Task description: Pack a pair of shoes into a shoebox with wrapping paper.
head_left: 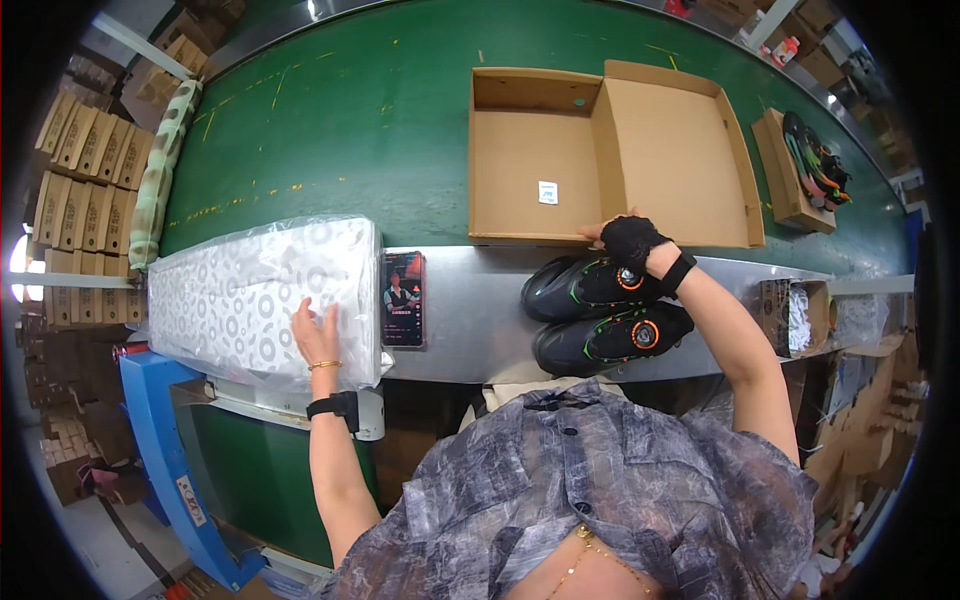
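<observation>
My left hand has its fingers spread over a stack of white, ring-patterned wrapping paper in clear plastic. A bracelet and a black wristband are on that wrist. My right hand, in a black lacy glove, grips the near edge of an open brown cardboard shoebox, close to where box and lid meet. A small white packet lies inside the box. Just below the right hand, a pair of black shoes with orange dials and green accents, one shoe behind the other shoe, sits on the metal ledge.
A phone with a lit screen lies right of the paper stack. Beyond is a green conveyor belt. Another box with colourful shoes stands at right, above a small carton. Stacked shoeboxes and a blue frame are at left.
</observation>
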Action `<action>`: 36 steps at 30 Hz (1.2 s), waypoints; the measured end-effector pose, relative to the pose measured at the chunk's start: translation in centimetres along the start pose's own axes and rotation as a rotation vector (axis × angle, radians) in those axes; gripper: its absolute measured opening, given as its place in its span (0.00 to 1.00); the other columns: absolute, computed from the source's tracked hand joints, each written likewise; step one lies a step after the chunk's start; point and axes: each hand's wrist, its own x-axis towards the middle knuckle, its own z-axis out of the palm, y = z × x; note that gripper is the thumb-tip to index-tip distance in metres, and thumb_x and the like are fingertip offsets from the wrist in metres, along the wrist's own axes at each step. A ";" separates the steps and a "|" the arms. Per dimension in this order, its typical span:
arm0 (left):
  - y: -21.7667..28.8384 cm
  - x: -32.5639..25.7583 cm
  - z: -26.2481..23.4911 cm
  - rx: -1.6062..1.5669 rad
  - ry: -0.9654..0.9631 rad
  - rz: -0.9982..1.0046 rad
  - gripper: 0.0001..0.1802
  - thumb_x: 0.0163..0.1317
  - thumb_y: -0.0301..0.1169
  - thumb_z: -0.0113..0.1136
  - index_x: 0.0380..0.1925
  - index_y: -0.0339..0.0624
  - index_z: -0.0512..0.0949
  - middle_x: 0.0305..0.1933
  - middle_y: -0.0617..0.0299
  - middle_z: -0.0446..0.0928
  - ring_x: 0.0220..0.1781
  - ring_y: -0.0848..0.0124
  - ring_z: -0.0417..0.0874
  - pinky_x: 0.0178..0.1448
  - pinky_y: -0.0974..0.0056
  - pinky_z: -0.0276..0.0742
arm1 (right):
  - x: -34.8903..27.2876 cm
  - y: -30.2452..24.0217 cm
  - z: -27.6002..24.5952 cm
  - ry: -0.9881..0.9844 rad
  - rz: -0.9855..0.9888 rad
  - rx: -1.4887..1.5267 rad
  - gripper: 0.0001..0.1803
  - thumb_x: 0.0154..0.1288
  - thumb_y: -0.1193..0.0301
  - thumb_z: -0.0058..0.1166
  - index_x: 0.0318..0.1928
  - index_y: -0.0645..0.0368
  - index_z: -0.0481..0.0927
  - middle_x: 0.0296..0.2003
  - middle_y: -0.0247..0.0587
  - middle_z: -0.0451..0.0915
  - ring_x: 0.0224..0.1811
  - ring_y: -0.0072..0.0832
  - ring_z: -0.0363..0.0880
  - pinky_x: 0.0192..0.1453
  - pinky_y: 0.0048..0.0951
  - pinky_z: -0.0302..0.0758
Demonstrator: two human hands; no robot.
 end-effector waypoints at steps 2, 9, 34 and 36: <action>-0.3 -0.5 0.8 -0.002 -0.061 -0.031 0.12 0.52 0.34 0.59 0.35 0.41 0.77 0.28 0.57 0.71 0.33 0.58 0.71 0.40 0.58 0.67 | 0.1 -0.4 -0.4 -0.002 0.014 0.034 0.15 0.58 0.66 0.47 0.47 0.45 0.75 0.35 0.44 0.79 0.41 0.40 0.78 0.44 0.48 0.65; -5.3 1.5 -0.6 -0.381 -0.133 -0.356 0.11 0.57 0.33 0.55 0.34 0.37 0.77 0.34 0.60 0.78 0.34 0.72 0.75 0.40 0.69 0.70 | 0.8 -1.0 -0.5 -0.048 0.025 0.057 0.17 0.58 0.66 0.47 0.50 0.43 0.74 0.36 0.44 0.79 0.43 0.36 0.77 0.48 0.44 0.61; 34.4 12.9 -2.4 -0.433 -0.160 0.826 0.34 0.56 0.49 0.54 0.53 0.34 0.63 0.51 0.44 0.66 0.55 0.51 0.66 0.57 0.50 0.61 | 1.6 1.8 -12.6 1.236 0.206 1.269 0.19 0.55 0.67 0.54 0.45 0.64 0.72 0.31 0.36 0.77 0.31 0.21 0.72 0.35 0.25 0.71; 32.6 12.0 -0.1 -0.206 -0.286 0.754 0.33 0.56 0.51 0.52 0.53 0.39 0.65 0.52 0.47 0.65 0.58 0.53 0.63 0.57 0.43 0.57 | -0.7 7.0 -11.5 1.369 0.368 1.099 0.20 0.53 0.68 0.54 0.46 0.64 0.72 0.33 0.39 0.77 0.33 0.25 0.73 0.40 0.26 0.71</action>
